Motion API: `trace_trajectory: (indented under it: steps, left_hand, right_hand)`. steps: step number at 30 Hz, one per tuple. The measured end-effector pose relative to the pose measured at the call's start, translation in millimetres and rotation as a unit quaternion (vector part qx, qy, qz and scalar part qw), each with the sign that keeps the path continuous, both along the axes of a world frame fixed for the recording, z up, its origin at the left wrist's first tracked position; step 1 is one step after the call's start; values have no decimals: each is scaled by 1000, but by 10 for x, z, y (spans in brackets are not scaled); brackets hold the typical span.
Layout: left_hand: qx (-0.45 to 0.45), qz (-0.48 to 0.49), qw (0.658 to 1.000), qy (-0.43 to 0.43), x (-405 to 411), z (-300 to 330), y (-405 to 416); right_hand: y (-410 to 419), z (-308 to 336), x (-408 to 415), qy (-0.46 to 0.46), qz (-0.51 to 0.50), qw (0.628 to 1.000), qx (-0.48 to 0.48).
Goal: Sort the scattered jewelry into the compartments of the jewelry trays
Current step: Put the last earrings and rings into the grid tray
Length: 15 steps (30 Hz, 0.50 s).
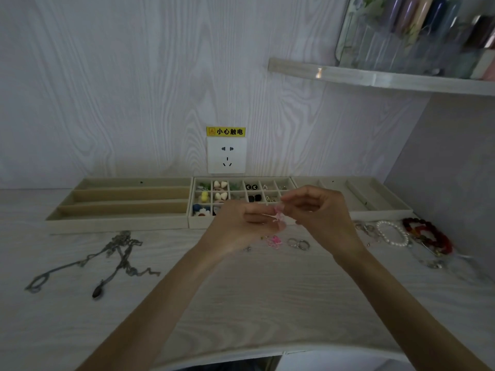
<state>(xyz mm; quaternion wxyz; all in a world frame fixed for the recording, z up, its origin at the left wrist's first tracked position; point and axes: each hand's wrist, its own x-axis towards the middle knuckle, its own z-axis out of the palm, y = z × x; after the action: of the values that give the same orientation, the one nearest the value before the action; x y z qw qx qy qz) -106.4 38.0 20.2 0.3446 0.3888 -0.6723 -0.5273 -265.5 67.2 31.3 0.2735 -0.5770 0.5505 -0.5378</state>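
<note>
Both hands (278, 212) pinch pink earring (280, 216), long axis approx. vertical.

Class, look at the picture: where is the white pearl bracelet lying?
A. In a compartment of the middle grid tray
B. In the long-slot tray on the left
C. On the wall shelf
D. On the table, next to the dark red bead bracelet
D: the pearl bracelet lies on the table at the right, beside the dark red bead bracelet, outside every tray.

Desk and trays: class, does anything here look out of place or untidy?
Yes. The silver chains lie tangled on the desk left of the hands. Bracelets sit heaped at the right, outside the right tray. The long-slot tray looks unused.
</note>
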Motion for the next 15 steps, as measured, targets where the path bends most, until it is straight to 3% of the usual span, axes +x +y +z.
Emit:
trace_trajectory:
  steps: [5,8,12,15]
  left_hand:
    - [-150,17,984,-91,-95,121,-261]
    - [-215,0,968,-128,-209,364,-476]
    - [-193,5,973,-126,-376,549,-692]
    - [-149,17,983,-108,-423,561,-762]
  right_hand:
    - [-93,94,-100,35,-31,998,-30]
    - [-228,246,-239,-13,-33,999,5]
    - [-365,386,-351,-146,42,986,70]
    - [-412,372,-407,-121,65,987,80]
